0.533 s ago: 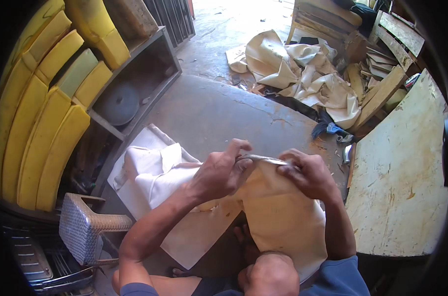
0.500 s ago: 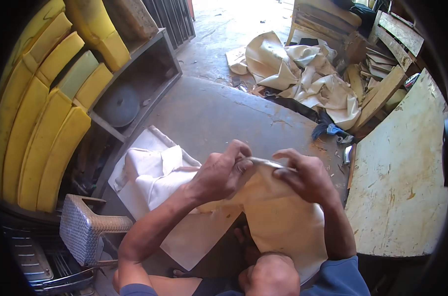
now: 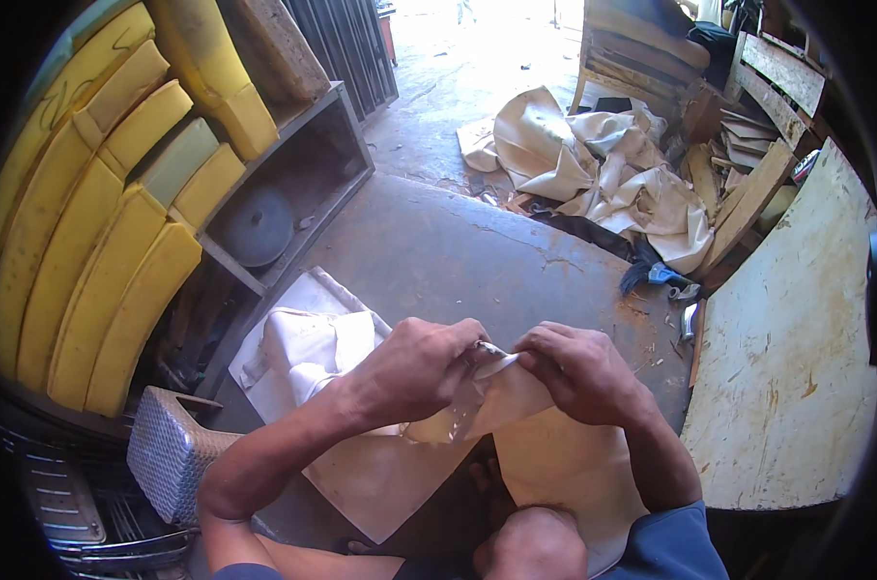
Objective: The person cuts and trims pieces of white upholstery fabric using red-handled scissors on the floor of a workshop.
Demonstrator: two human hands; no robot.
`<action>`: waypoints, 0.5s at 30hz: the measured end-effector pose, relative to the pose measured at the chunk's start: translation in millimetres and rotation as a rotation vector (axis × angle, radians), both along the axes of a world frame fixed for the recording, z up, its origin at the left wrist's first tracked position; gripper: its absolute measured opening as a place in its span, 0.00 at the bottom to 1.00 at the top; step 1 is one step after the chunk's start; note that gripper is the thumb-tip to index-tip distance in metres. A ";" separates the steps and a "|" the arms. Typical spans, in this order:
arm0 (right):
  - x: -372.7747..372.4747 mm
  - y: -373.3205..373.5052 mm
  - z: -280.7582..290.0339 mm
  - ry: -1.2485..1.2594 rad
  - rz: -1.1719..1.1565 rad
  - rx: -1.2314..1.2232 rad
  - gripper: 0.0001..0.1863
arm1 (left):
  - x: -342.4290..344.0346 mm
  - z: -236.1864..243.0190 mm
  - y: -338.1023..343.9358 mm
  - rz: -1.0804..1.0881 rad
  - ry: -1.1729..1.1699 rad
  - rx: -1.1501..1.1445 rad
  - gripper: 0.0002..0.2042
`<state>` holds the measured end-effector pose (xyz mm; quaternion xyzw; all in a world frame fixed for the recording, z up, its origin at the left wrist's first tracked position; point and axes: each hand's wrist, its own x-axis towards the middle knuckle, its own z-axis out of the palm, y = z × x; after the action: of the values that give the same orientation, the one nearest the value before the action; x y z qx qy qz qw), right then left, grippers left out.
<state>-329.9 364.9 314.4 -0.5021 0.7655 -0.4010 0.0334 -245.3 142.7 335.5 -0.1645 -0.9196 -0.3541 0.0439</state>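
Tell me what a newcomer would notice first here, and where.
The long, yellow, foam-like slabs lined up along the left side stand out first. At lower centre, the bare left hand and bare right hand pinch the edge of a pale cream, flexible sheet. Beyond the flat grey surface, at upper right of centre, lies a crumpled heap of off-white sheeting.

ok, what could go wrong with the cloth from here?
1. Slip: the left hand and right hand seem to pinch only a narrow edge of the cloth, so it might pull free.
2. Crooked fold: that edge looks twisted between the hands and could crease unevenly.
3. Dirt: the table has brown stains at its right end; cloth dragged there may get marked.
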 end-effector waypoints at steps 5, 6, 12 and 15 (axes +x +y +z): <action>28.6 0.7 19.3 -0.030 0.202 0.134 0.08 | 25.3 36.0 6.4 -0.200 -0.158 -0.127 0.12; 34.8 3.8 27.8 -0.074 0.309 0.197 0.08 | 33.8 42.1 8.3 -0.269 -0.242 -0.131 0.13; 74.5 16.3 41.0 -0.059 0.802 0.288 0.06 | 99.9 66.1 14.5 -0.561 -0.555 -0.086 0.12; 97.4 45.5 42.0 -0.014 0.669 0.385 0.17 | 135.3 71.0 12.9 -0.567 -0.404 0.110 0.11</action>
<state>-232.4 410.5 356.4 -0.7058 0.6204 -0.2203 0.2614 -110.0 155.6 406.5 -0.3373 -0.8071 -0.4265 -0.2303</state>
